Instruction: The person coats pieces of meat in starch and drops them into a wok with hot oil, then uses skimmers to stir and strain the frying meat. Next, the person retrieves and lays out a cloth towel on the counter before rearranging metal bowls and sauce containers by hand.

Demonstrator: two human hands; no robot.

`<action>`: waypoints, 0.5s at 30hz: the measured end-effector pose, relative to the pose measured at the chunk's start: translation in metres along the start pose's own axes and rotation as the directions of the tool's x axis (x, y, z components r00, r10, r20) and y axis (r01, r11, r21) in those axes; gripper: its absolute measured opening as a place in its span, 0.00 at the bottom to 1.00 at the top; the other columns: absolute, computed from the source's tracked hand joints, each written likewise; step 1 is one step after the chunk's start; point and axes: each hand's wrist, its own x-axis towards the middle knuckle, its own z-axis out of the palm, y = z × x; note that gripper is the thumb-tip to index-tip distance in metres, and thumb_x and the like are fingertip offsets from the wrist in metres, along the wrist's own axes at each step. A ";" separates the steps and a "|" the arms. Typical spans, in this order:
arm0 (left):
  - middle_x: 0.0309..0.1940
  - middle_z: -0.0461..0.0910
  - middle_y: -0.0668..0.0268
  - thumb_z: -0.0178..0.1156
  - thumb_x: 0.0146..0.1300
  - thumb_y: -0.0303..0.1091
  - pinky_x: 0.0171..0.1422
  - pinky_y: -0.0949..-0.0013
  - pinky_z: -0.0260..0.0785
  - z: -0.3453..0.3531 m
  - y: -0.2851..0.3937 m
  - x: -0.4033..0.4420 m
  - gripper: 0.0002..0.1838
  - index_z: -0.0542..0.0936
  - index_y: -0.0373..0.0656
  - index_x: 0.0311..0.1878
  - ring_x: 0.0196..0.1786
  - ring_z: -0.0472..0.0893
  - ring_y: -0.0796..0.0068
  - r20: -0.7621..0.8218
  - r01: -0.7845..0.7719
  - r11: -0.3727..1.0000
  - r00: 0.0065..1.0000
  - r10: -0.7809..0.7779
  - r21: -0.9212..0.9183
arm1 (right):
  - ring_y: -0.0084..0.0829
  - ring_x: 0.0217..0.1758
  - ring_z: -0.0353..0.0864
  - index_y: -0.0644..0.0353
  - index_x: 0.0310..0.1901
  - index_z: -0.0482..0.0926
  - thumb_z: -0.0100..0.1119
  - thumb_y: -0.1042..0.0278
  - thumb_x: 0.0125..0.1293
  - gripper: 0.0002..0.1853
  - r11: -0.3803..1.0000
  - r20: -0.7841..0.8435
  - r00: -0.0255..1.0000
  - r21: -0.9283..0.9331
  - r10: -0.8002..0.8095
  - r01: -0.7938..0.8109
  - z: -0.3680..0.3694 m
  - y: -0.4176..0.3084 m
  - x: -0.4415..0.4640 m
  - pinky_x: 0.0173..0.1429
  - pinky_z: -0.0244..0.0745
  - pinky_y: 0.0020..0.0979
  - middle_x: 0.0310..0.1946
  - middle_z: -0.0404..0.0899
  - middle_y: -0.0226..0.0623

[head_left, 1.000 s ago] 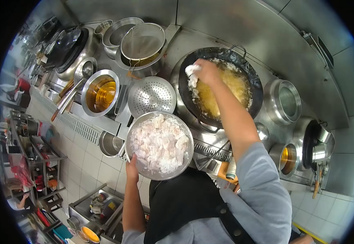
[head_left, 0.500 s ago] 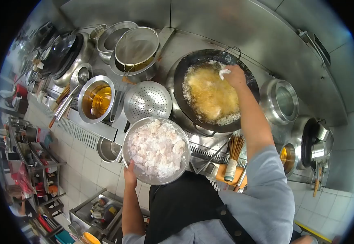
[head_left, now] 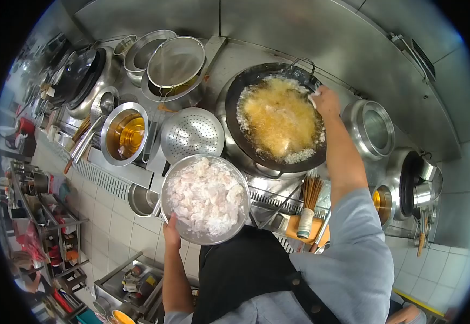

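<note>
Holding a steel bowl [head_left: 231, 229] of white-coated pieces [head_left: 208, 195] in front of a black apron [head_left: 245, 264], with the left hand [head_left: 171, 232] clasped on the near-left rim, showing the thumb and hiding the other fingers underneath. Poised with the right hand [head_left: 327, 103] at the right-hand edge of a black wok [head_left: 251, 152], beside bubbling oil [head_left: 278, 119], with fingers pinched together, apparently on a small pale piece [head_left: 315, 99], too covered to identify. Having a perforated skimmer [head_left: 192, 134] just beyond the bowl and a bamboo brush [head_left: 309, 202] below the wok's lower edge.
</note>
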 end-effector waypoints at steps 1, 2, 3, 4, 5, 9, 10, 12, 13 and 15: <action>0.65 0.79 0.53 0.61 0.76 0.48 0.71 0.59 0.69 0.000 0.000 0.001 0.33 0.74 0.27 0.71 0.65 0.79 0.60 0.016 0.003 1.000 1.000 -0.003 -0.008 | 0.51 0.57 0.87 0.51 0.55 0.86 0.73 0.57 0.63 0.20 0.998 -0.080 0.996 0.049 0.031 -0.027 0.001 0.000 0.002 0.62 0.81 0.44 0.51 0.88 0.50; 0.65 0.79 0.53 0.62 0.76 0.48 0.71 0.59 0.69 -0.004 0.000 -0.001 0.33 0.74 0.27 0.70 0.65 0.79 0.60 0.030 0.011 1.000 0.999 -0.011 -0.011 | 0.50 0.53 0.87 0.53 0.55 0.86 0.73 0.55 0.63 0.20 0.993 -0.210 0.975 0.086 -0.066 0.086 0.003 0.002 0.002 0.59 0.81 0.43 0.48 0.89 0.47; 0.65 0.79 0.52 0.62 0.75 0.49 0.71 0.59 0.69 -0.006 -0.001 0.001 0.34 0.74 0.27 0.70 0.65 0.79 0.59 0.018 0.027 1.000 0.999 -0.027 -0.011 | 0.48 0.49 0.88 0.55 0.54 0.86 0.72 0.53 0.64 0.21 0.972 -0.339 0.927 0.110 -0.158 0.205 -0.003 -0.002 0.001 0.56 0.81 0.42 0.45 0.89 0.45; 0.65 0.79 0.52 0.63 0.75 0.49 0.71 0.59 0.69 -0.005 -0.004 0.005 0.34 0.74 0.27 0.70 0.65 0.79 0.59 0.002 0.041 0.999 0.999 -0.041 -0.015 | 0.47 0.44 0.89 0.57 0.53 0.86 0.72 0.51 0.64 0.22 0.937 -0.464 0.852 0.118 -0.242 0.330 -0.013 -0.011 -0.001 0.52 0.82 0.41 0.42 0.90 0.42; 0.64 0.80 0.51 0.63 0.74 0.50 0.71 0.59 0.69 -0.007 -0.009 0.006 0.35 0.74 0.27 0.70 0.65 0.79 0.59 -0.021 0.059 0.998 0.998 -0.060 -0.022 | 0.43 0.46 0.89 0.58 0.55 0.85 0.72 0.55 0.65 0.21 0.931 -0.344 0.918 0.227 -0.197 0.285 -0.034 -0.031 -0.020 0.54 0.82 0.38 0.44 0.90 0.43; 0.65 0.79 0.50 0.64 0.74 0.50 0.71 0.59 0.70 -0.013 -0.012 0.007 0.37 0.73 0.25 0.71 0.65 0.79 0.58 -0.017 0.007 1.000 1.000 -0.007 0.020 | 0.29 0.48 0.88 0.59 0.57 0.85 0.72 0.65 0.67 0.18 0.776 0.050 0.952 0.593 -0.303 0.216 -0.048 -0.098 -0.142 0.57 0.82 0.28 0.44 0.90 0.39; 0.65 0.79 0.50 0.64 0.74 0.50 0.71 0.59 0.70 -0.010 -0.009 0.007 0.37 0.72 0.25 0.71 0.65 0.79 0.58 -0.019 0.009 1.000 1.000 -0.009 0.023 | 0.28 0.49 0.88 0.57 0.57 0.86 0.72 0.68 0.66 0.18 0.673 0.129 0.892 0.705 -0.434 0.226 -0.022 -0.105 -0.170 0.57 0.82 0.28 0.48 0.89 0.35; 0.66 0.79 0.49 0.62 0.75 0.50 0.71 0.59 0.71 -0.002 0.005 -0.003 0.38 0.70 0.25 0.73 0.65 0.80 0.58 0.044 -0.013 1.000 0.999 0.012 0.021 | 0.27 0.54 0.87 0.56 0.57 0.85 0.76 0.68 0.63 0.21 0.615 0.361 0.737 0.783 -0.571 0.094 -0.001 -0.146 -0.239 0.60 0.82 0.30 0.56 0.87 0.37; 0.66 0.79 0.49 0.62 0.75 0.49 0.71 0.59 0.71 -0.002 0.002 -0.001 0.38 0.70 0.25 0.73 0.65 0.80 0.58 0.042 -0.009 1.000 0.999 0.008 0.022 | 0.34 0.53 0.88 0.55 0.58 0.85 0.77 0.64 0.62 0.23 0.681 0.401 0.687 0.708 -0.606 0.187 0.014 -0.165 -0.264 0.63 0.82 0.33 0.55 0.87 0.40; 0.66 0.79 0.49 0.61 0.75 0.49 0.71 0.59 0.71 -0.007 -0.005 0.006 0.37 0.69 0.24 0.73 0.65 0.80 0.58 0.037 -0.007 0.999 0.999 0.006 0.039 | 0.47 0.71 0.77 0.53 0.71 0.76 0.79 0.63 0.57 0.38 0.637 0.456 0.449 0.610 -0.768 0.471 0.051 -0.192 -0.302 0.71 0.77 0.41 0.70 0.76 0.47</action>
